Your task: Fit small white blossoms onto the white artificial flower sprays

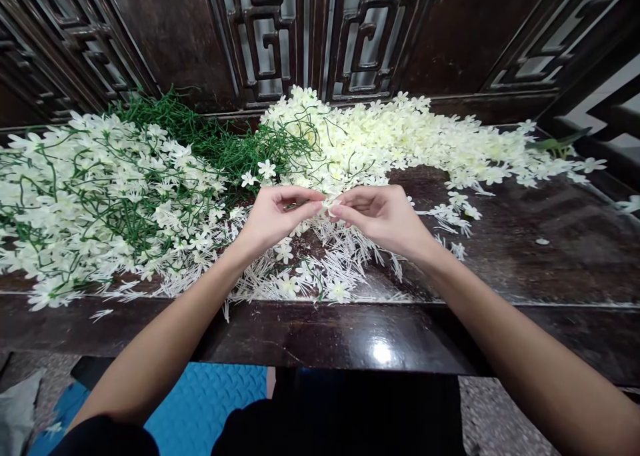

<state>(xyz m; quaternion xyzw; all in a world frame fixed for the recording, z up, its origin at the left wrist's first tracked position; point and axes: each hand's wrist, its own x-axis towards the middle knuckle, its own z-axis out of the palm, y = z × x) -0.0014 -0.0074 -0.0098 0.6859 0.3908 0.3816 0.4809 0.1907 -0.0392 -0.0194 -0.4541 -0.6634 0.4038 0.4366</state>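
My left hand (280, 215) and my right hand (383, 217) meet above the middle of the dark wooden bench. Both pinch a small white artificial flower (329, 205) between thumb and fingertips; part of it is hidden by the fingers. Just beyond my hands lies a heap of cream-white artificial blossoms (360, 139). Green plastic stems (235, 149) are tangled behind my left hand. Under the hands are scattered thin white stamen-like pieces (345, 249) and several loose flowers (289, 284).
A large pile of white flowers on green stems (115, 196) covers the bench's left side. Carved dark wood panelling (170, 36) rises behind the bench (575, 256). A small white disc (542, 241) lies at the right. Below the front edge is a blue mat (215, 403).
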